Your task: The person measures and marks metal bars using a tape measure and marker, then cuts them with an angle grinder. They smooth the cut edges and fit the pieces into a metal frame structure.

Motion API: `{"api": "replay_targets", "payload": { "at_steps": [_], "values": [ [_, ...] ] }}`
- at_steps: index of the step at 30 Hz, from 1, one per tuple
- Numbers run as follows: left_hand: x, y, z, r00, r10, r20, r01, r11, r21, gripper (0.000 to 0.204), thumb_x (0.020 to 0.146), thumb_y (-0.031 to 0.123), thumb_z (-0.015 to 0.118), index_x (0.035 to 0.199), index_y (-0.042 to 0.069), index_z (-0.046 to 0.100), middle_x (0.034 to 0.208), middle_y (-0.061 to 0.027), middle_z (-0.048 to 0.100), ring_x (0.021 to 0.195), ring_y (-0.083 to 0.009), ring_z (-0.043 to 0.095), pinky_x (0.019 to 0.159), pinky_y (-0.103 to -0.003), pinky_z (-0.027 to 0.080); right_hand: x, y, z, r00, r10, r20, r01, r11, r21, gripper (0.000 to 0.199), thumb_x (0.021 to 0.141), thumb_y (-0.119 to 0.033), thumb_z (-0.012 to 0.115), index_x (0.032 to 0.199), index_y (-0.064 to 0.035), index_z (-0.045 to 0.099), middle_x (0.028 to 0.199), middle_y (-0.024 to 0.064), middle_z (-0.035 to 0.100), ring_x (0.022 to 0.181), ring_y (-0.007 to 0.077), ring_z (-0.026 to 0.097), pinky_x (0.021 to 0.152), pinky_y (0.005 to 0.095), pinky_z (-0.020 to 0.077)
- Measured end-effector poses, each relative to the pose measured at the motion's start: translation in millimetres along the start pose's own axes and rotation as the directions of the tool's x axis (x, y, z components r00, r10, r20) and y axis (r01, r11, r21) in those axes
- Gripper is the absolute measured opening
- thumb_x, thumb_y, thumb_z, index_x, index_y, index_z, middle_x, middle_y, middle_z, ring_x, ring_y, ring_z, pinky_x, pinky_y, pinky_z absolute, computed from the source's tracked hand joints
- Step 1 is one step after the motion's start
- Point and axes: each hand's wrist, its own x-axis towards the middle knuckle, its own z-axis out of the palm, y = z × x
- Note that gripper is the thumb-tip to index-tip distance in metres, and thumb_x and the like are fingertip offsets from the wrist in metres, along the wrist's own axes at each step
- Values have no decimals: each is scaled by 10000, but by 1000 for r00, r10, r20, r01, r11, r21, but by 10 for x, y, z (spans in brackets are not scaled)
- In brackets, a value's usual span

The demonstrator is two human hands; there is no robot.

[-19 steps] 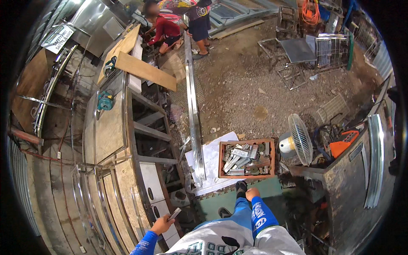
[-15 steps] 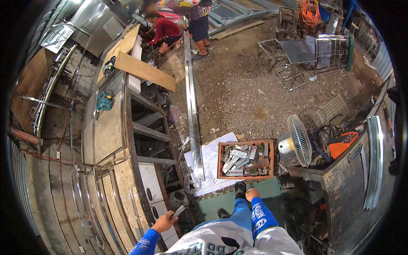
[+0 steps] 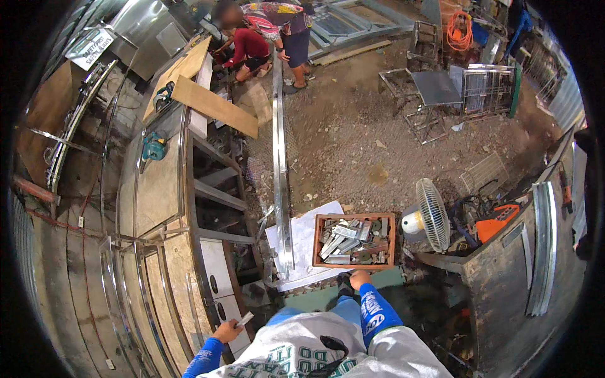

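My left hand, low in the view beside the white drawer fronts, is closed around a short silvery metal piece. My right hand is stretched forward, just short of the near edge of an orange-brown crate. The fingers of this hand are too small and foreshortened to make out. Many metal offcuts lie jumbled inside the crate. It stands partly on a white sheet. A long shiny metal channel runs away from me over the sheet, left of the crate.
A fan stands right of the crate. On the left, a long workbench carries a teal power tool and a plywood strip. Another bench is at right. Two people work at the far end.
My right hand has moved forward, closer to the crate. My left hand still holds the metal piece, slightly lower. One far person has bent over, a hand low by the channel.
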Motion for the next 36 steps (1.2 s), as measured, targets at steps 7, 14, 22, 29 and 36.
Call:
{"api": "replay_targets", "payload": {
  "at_steps": [7, 14, 22, 29, 36],
  "values": [
    [61, 484, 32, 958, -22, -287, 7, 999, -52, 612, 984, 466, 694, 1261, -78, 655, 1153, -346, 723, 1141, -507, 687, 986, -520, 539, 297, -22, -483, 996, 34, -81, -28, 997, 78, 306, 907, -256, 639, 1058, -61, 821, 1167, 214, 767, 1102, 415, 722, 1011, 511, 564],
    [582, 405, -87, 986, 97, -135, -96, 995, 17, 499, 939, 395, 696, 1217, -19, 694, 1192, -334, 717, 1160, -491, 685, 994, -513, 541, 556, -77, -625, 987, 70, -147, -55, 993, 100, 274, 900, -268, 632, 933, -99, 845, 1110, 177, 786, 1056, 414, 724, 1002, 501, 563],
    [1731, 1033, -981, 974, 215, -75, -209, 975, 76, 517, 927, 420, 710, 1194, -22, 691, 1119, -327, 741, 1078, -491, 718, 938, -556, 555, 961, -54, -515, 964, 207, -166, -160, 952, 260, 232, 894, -259, 703, 951, -71, 826, 975, 185, 795, 897, 388, 752, 846, 498, 602],
    [3375, 1552, -1856, 966, 242, 90, -245, 969, 18, 445, 988, 393, 706, 1234, 22, 684, 1062, -254, 761, 945, -384, 762, 831, -512, 579, 1402, -436, -892, 923, 335, -188, -286, 926, 245, 237, 902, -237, 704, 1007, -62, 826, 1025, 214, 789, 939, 413, 753, 879, 511, 605],
    [4522, 2528, -3220, 915, 365, -171, -398, 884, -247, 460, 958, 419, 733, 1120, -10, 700, 1043, -230, 766, 964, -412, 743, 849, -480, 571, 2335, -1790, -1918, 985, 120, -126, -129, 990, -62, 359, 952, -316, 656, 1149, -45, 785, 1191, 228, 754, 1092, 435, 708, 965, 524, 572]
  ]
}}
